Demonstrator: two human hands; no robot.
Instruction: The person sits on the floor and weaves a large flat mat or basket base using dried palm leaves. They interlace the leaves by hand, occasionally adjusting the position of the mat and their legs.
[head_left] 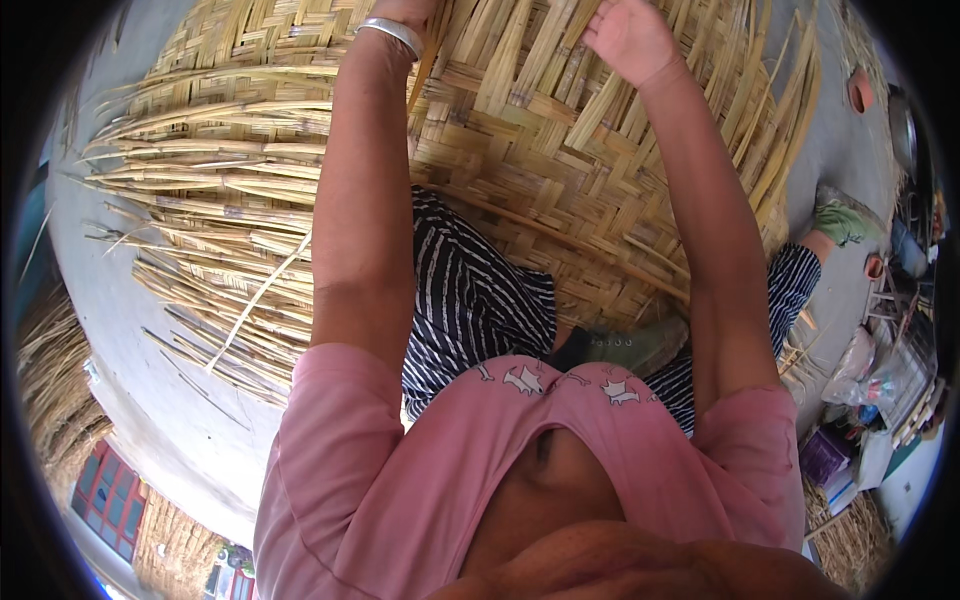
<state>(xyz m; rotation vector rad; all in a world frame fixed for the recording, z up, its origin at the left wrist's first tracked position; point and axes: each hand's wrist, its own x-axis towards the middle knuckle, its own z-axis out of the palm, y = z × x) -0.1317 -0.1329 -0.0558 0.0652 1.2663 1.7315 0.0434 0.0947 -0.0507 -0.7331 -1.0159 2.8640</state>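
A large mat of split yellow reeds (500,165) in a woven pattern lies before me, its loose strip ends fanning out. My left hand (402,10), above a silver bangle (392,34), is at the mat's upper part. Its fingers are cut off by the picture's top edge, so what they grip is hidden; a reed strip (428,55) slants down beside it. Over the mat to the right, my right hand (632,42) rests low among upright strips (560,50). The fingers that show look spread, with nothing visible in them; the rest are out of view.
Long unwoven reed ends (220,185) stick out at the left above the grey floor (190,420). My shoe (640,345) and striped trouser leg (470,290) are on the mat. Clay pots (860,90), plastic bags (855,365) and bundled straw (60,370) stand around the edges.
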